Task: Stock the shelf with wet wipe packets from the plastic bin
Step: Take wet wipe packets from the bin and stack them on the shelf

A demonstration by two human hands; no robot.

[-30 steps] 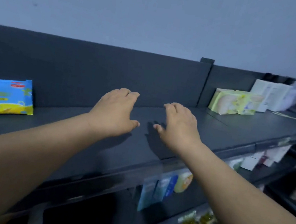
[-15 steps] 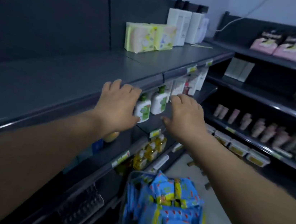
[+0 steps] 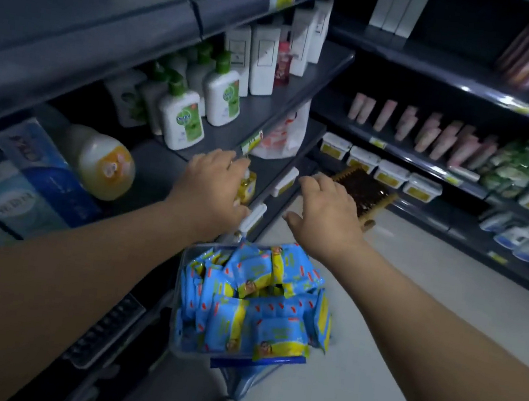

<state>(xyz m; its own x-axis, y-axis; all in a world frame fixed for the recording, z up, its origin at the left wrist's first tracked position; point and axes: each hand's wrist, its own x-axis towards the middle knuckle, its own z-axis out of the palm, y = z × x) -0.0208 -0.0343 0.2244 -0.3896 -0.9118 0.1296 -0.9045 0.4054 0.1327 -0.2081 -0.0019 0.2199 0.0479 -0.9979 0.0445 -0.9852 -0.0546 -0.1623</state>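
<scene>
Head | left hand, right hand outstretched, empty | over bin

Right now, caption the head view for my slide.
Both empty hands, left hand and right hand, reach down toward clear plastic bin of blue-yellow wet wipe packets.

Both forearms run off the bottom and side edges, the left hand hides part of a yellow bottle, packets cover the plastic bin's inside, and print on the shelf price tags is unreadable.
</scene>
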